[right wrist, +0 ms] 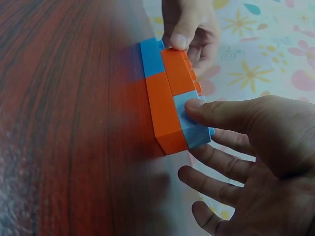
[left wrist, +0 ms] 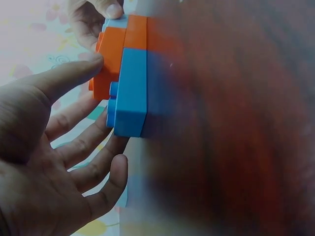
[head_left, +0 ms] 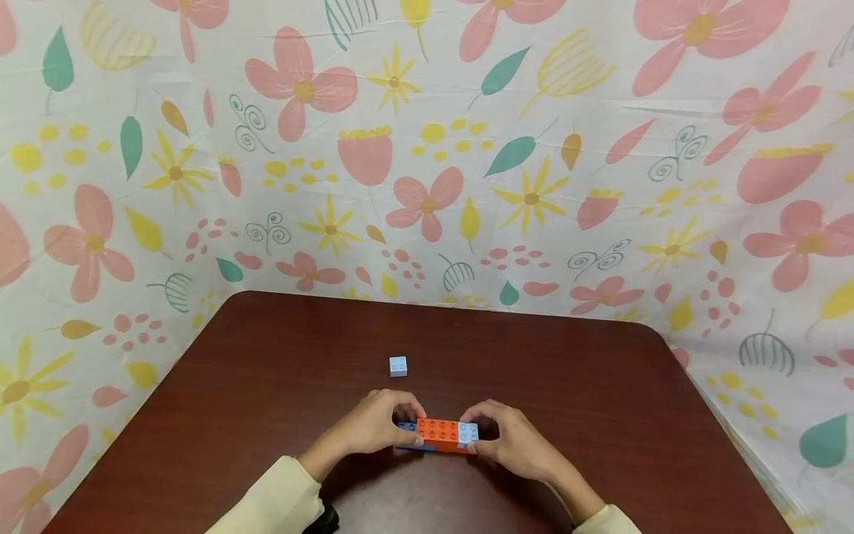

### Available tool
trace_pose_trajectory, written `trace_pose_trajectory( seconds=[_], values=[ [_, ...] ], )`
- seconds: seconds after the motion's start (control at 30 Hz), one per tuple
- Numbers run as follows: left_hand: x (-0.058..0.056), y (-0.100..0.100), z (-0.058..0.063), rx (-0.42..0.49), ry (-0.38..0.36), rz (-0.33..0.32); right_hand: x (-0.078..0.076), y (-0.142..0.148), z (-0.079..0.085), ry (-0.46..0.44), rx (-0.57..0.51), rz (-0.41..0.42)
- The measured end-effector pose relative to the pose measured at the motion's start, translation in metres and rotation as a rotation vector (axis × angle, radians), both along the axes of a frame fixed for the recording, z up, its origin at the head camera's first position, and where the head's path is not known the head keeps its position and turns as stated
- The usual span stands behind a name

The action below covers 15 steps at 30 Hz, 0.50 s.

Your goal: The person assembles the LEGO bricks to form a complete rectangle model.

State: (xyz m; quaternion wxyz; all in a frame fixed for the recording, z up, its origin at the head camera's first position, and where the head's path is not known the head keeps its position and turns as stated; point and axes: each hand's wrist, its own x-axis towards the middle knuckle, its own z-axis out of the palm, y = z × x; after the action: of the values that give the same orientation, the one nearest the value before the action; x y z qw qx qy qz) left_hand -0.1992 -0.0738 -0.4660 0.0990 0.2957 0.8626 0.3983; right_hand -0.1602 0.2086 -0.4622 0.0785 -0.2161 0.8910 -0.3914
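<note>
"So, where's the brick bar (head_left: 437,430)?"
"On the desk (head_left: 300,356), between the left hand (head_left: 373,423) and the right hand (head_left: 520,443)."
"Both pinching it?"
"Yes: the left where the upper orange brick (left wrist: 110,59) steps down to the blue brick (left wrist: 132,93), the right on the pale-blue brick (right wrist: 197,136) atop the other end."
"And that loose block (head_left: 398,366)?"
"On the desk, beyond the bar."

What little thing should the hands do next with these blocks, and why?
Maybe the left hand should let go and fetch the loose light-blue block just beyond it: the blue block has bare studs at its end, and a similar light-blue block caps the other end of the stack.
</note>
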Motion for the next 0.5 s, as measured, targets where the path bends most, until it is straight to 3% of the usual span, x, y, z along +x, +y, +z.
trace_pose_trajectory(
  seconds=[0.2, 0.5],
  values=[
    [-0.01, -0.005, 0.009, 0.001, -0.013, -0.003, 0.0, -0.001, -0.001, -0.004, 0.001, -0.001],
    [-0.041, -0.01, 0.03, -0.04, 0.048, 0.094, 0.001, 0.0, 0.001, -0.011, 0.001, -0.007]
  ],
)
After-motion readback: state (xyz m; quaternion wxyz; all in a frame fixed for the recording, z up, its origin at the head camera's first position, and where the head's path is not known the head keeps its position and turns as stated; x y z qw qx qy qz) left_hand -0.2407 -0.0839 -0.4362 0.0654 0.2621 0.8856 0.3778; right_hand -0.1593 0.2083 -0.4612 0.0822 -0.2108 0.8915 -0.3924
